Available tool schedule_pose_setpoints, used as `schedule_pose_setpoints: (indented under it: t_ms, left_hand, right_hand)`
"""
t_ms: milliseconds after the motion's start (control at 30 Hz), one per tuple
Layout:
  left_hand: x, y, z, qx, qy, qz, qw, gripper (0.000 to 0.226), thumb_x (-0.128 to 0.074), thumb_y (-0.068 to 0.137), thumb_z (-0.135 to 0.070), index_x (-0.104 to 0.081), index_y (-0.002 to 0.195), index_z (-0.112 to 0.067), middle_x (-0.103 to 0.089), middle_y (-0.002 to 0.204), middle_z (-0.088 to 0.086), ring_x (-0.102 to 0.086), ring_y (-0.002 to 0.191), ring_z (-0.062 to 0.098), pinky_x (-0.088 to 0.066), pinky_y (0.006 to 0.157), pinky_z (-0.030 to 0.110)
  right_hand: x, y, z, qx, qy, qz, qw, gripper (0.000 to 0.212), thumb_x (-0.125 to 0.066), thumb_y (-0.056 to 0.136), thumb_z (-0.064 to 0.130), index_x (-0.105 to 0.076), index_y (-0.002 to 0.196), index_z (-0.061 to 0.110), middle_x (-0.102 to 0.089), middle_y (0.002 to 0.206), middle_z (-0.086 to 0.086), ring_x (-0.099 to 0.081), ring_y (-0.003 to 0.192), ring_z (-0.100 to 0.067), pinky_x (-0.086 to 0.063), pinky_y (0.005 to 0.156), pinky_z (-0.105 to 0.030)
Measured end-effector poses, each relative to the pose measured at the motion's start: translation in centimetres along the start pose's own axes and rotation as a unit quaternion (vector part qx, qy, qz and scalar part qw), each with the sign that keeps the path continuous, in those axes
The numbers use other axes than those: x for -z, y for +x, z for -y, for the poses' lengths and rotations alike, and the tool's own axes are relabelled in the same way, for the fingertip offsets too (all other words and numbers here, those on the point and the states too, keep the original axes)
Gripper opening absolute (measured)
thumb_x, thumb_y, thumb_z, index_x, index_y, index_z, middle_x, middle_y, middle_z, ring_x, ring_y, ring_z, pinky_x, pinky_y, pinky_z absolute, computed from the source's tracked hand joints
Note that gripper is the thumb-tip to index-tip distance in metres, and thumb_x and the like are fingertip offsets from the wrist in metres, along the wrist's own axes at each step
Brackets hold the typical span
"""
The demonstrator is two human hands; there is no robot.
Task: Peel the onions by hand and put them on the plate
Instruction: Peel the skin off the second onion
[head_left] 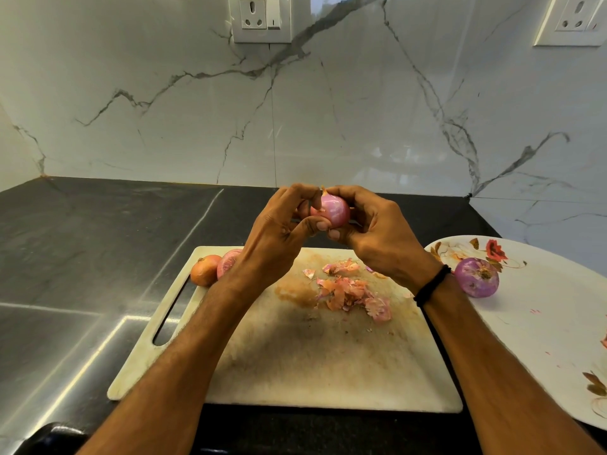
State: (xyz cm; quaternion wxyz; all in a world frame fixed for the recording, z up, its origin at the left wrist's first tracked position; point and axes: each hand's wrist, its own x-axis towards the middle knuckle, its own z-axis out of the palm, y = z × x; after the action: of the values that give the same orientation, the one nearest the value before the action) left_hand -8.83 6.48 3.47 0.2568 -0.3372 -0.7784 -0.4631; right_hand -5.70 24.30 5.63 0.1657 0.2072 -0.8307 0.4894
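Left hand (276, 231) and right hand (377, 231) are both gripping glossy pink-purple round onion (331, 210) over stained white cutting board (295, 356) — tip pointing up, long axis near upright.

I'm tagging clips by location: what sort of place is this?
Most likely a home kitchen: a dark stone countertop, a stained pale cutting board strewn with pinkish onion skins, and a white marbled wall with sockets.

**Gloss on stone, matt on the board**

The dark stone tabletop (82, 257) is polished and streaked with reflections. The white veined wall (328, 110) is glossy. The pale cutting board (312, 362) looks matt, stained and scuffed. The flower-printed plate (542, 323) is smooth. The raised onion (331, 210) shines, while the onion skins (351, 293) look dry and papery.
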Motion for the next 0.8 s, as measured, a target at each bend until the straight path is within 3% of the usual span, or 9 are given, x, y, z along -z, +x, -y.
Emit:
schedule_pose_setpoints:
  t_ms: [100,233,433,600,800]
  left_hand:
    - [-0.19,-0.1,-0.07,-0.003,-0.014,-0.01,1.0,0.016,-0.059,0.092,-0.042,-0.048,0.102,-0.036,-0.057,0.102,0.005,-0.062,0.088,0.024,-0.06,0.075,0.041]
    - [-0.12,0.06,-0.31,0.001,-0.052,-0.016,0.999,0.03,-0.069,0.092,-0.024,-0.045,0.109,-0.031,-0.053,0.099,0.004,-0.06,0.087,0.015,-0.055,0.074,0.021]
    - [-0.06,0.07,0.14,0.003,-0.027,-0.014,1.0,0.029,-0.06,0.088,-0.046,-0.048,0.11,-0.033,-0.053,0.105,0.008,-0.057,0.091,0.02,-0.057,0.077,0.029]
    - [-0.62,-0.22,0.24,-0.025,-0.016,-0.042,0.999,0.014,-0.062,0.094,-0.024,-0.052,0.101,-0.021,-0.052,0.1,0.001,-0.055,0.088,0.001,-0.05,0.073,0.012]
    - [-0.48,-0.08,-0.36,-0.007,-0.053,-0.028,0.998,0.028,-0.062,0.089,-0.043,-0.046,0.112,-0.037,-0.052,0.107,0.005,-0.059,0.09,0.018,-0.055,0.076,0.019]
  right_hand:
    - [0.06,0.0,0.05,0.0,0.009,-0.004,1.0,0.056,-0.075,0.082,-0.001,-0.054,0.131,0.014,-0.056,0.124,0.001,-0.059,0.109,-0.02,-0.052,0.089,-0.014]
    - [0.1,-0.03,0.13,0.002,0.018,-0.003,1.0,0.056,-0.076,0.081,0.0,-0.054,0.13,0.015,-0.056,0.124,0.001,-0.059,0.109,-0.019,-0.052,0.089,-0.015]
    - [-0.02,-0.09,0.06,0.0,0.02,0.0,1.0,0.057,-0.076,0.081,-0.001,-0.054,0.132,0.013,-0.056,0.125,-0.001,-0.059,0.111,-0.021,-0.053,0.092,-0.021]
    - [0.01,-0.15,-0.03,-0.005,0.036,-0.003,0.999,0.055,-0.074,0.082,-0.001,-0.053,0.132,0.013,-0.057,0.126,-0.002,-0.06,0.111,-0.02,-0.054,0.092,-0.022]
    - [-0.04,-0.07,0.05,-0.001,0.038,-0.003,0.999,0.055,-0.075,0.082,-0.001,-0.053,0.129,0.018,-0.056,0.126,-0.002,-0.06,0.11,-0.02,-0.053,0.088,-0.017]
